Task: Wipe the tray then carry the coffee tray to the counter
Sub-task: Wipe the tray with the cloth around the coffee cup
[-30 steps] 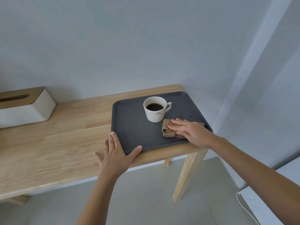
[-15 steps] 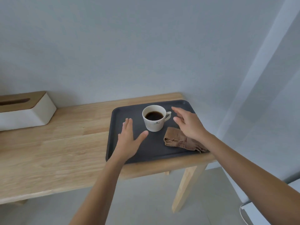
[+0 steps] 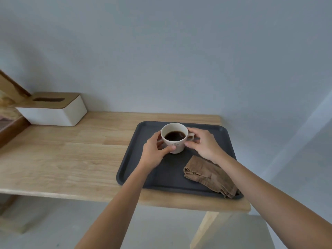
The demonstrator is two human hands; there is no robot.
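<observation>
A dark grey tray [image 3: 133, 160] lies at the right end of a light wooden table [image 3: 68, 159]. On its far half stands a white cup [image 3: 177, 143] full of black coffee. My left hand [image 3: 154, 153] wraps the cup's left side, thumb across its front. My right hand [image 3: 203, 142] closes on the cup's right side at the handle. A folded brown cloth [image 3: 210, 176] lies loose on the tray's near right corner, under my right forearm, with no hand on it.
A white tissue box [image 3: 53, 112] with a wooden lid stands at the table's back left against the grey wall. A wooden frame edge [image 3: 10, 126] shows at far left. The table's right end is just beyond the tray; grey floor lies below.
My right hand let go of the cloth and moved to the cup. My left hand left the tray's near edge and closed on the cup's left side. The view shifted right.
</observation>
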